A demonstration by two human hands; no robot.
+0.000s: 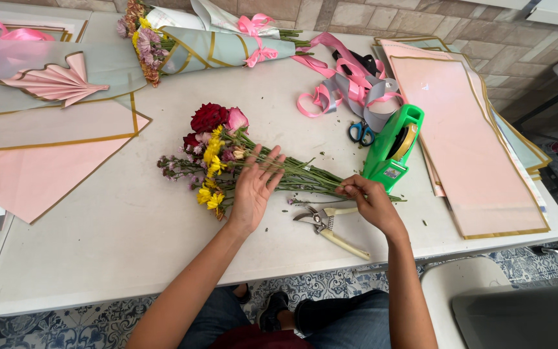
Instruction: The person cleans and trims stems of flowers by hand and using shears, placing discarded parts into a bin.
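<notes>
Flower bunch mid-table, right hand pinching stems, left hand flat atop

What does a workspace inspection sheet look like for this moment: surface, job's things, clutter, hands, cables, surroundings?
Surface: white table, strewn with stem and leaf bits.
Job's things: loose bunch of flowers lying flat, stems pointing right; pruning shears beside them.
Clutter: finished bouquet, pink wrapping sheets, folded paper fan, ribbon pile, blue-handled scissors, green tape dispenser.
Hands: left hand spread flat on the stems; right hand pinching the stem ends.
Cables: nothing seen.
Surroundings: stone-tile wall, patterned floor tiles, white chair.
</notes>
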